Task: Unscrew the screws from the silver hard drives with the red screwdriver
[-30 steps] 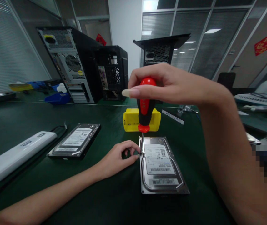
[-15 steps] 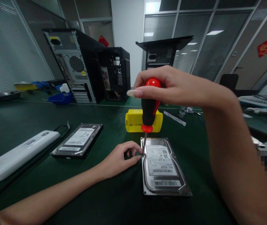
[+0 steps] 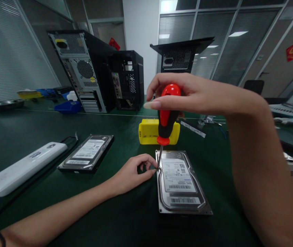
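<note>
A silver hard drive (image 3: 178,188) lies label side up on the green table. My right hand (image 3: 177,92) is wrapped over the red and black handle of a screwdriver (image 3: 166,120), held almost upright. Its shaft slants slightly down to the drive's left edge, where the tip meets the notch in the rim. Beside that tip, my left hand (image 3: 136,173) has thumb and index finger pinched together against the drive's edge. Whatever may be between those fingertips is too small to make out.
A second hard drive (image 3: 87,152) lies to the left, next to a white power strip (image 3: 25,168). Behind the drive stands a yellow bin (image 3: 146,132), with a metal strip (image 3: 192,129) to its right. Computer cases (image 3: 84,72) and a blue bin (image 3: 68,107) stand farther back.
The screwdriver handle has turned in my right hand, so a red stripe now faces me. My left hand keeps its pinch at the drive's edge. The view has shifted slightly.
</note>
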Demonstrator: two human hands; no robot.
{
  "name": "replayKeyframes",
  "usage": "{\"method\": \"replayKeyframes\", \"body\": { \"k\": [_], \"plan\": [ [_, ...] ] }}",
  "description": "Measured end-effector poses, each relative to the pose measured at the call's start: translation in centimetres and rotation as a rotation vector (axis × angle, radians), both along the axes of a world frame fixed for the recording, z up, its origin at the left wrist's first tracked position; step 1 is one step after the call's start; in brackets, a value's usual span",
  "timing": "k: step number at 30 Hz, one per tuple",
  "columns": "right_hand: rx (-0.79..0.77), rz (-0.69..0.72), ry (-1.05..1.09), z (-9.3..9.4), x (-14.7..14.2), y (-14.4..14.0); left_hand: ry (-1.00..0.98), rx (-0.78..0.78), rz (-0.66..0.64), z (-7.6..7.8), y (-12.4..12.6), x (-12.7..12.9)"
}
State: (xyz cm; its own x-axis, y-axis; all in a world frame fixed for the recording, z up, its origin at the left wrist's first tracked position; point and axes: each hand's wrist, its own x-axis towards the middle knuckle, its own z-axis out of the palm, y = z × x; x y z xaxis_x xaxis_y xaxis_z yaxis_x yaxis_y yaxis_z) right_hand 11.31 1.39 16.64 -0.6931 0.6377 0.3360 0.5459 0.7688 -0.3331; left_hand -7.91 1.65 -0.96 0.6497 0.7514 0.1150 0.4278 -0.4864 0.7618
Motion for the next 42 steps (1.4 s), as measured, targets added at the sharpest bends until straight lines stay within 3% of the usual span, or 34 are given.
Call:
{"method": "replayKeyframes", "body": {
  "k": [6,14,22,27,30,36,42],
  "plan": [
    [-0.1,0.019,-0.004,0.3,0.8,-0.7,-0.02,-0.01,0.0,0.1,-0.1,0.0],
    [0.027,-0.206,-0.041,0.1,0.1,-0.5,-0.012,-0.005,-0.022,0.2,0.0,-0.2],
    [-0.09,-0.067,0.013,0.4,0.9,-0.7,-0.001,0.008,-0.02,0.1,0.2,0.0],
    [0.006,-0.136,0.047,-0.5,-0.5,0.0,0.008,-0.007,-0.017,-0.1,0.1,-0.1],
    [0.034,-0.076,0.083,-0.7,-0.7,0.5,0.01,-0.012,-0.02,-0.1,0.2,-0.1],
    [-0.076,0.029,0.033,0.1,0.1,-0.1,0.001,-0.022,-0.039,0.1,0.2,-0.2],
    [0.076,-0.031,-0.01,-0.2,-0.1,0.0,-0.008,-0.015,-0.029,0.1,0.0,-0.1]
  ]
}}
